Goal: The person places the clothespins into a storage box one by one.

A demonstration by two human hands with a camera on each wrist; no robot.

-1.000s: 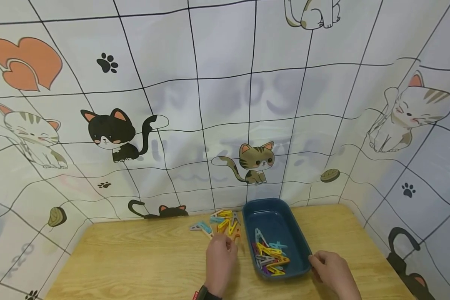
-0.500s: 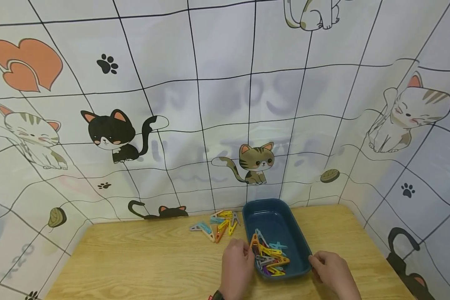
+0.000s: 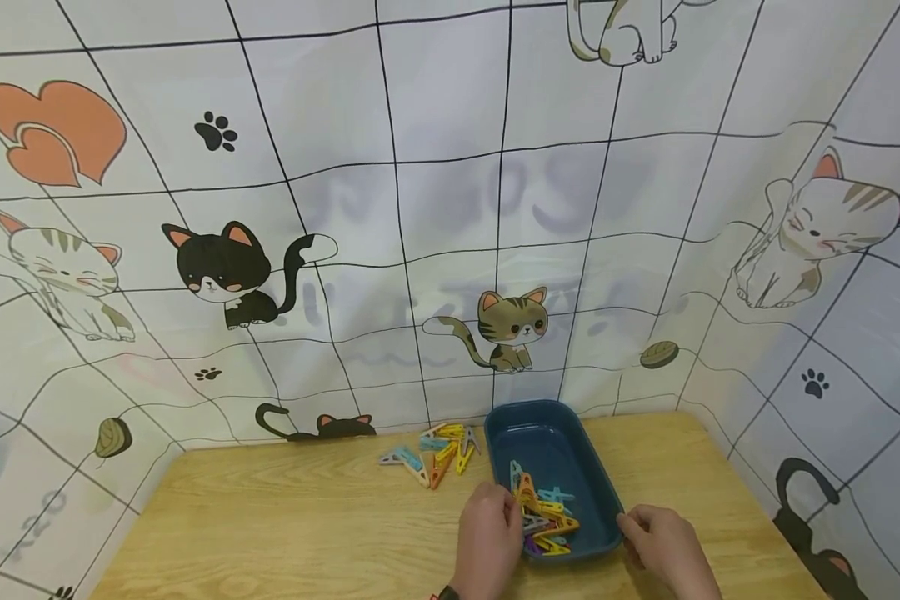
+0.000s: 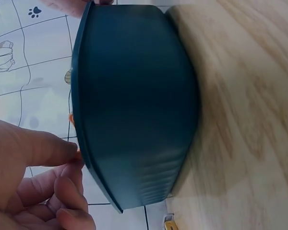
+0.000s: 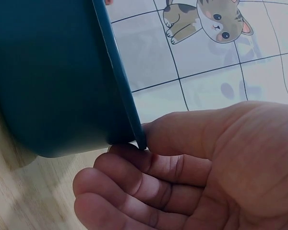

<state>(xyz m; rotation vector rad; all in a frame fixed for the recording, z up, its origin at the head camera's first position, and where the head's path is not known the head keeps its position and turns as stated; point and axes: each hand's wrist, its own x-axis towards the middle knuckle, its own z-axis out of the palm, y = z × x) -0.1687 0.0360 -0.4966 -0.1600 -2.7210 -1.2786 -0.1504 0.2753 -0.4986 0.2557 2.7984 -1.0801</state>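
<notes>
A dark blue plastic basin [image 3: 596, 454] contains a pile of coloured clothespins [image 3: 558, 525] toward its near end. My left hand [image 3: 489, 533] is at the basin's left rim and pinches an orange clothespin [image 3: 526, 490] above the pile. Only a sliver of orange shows between thumb and finger in the left wrist view, where the basin wall [image 4: 134, 105] hides the rest. At the near right corner, my right hand [image 3: 663, 542] pinches the basin's rim between thumb and forefinger, clearly seen in the right wrist view. More clothespins [image 3: 442, 450] lie loose left of the basin.
The basin stands on a light wooden table [image 3: 292, 517]. A white sheet [image 3: 450, 200] printed with cats and grid lines hangs behind the table and along both sides. The loose clothespins lie near the table's back edge.
My left hand has moved right from the loose clothespins to the basin, bringing an orange clothespin over its left rim. My right hand has stayed on the rim.
</notes>
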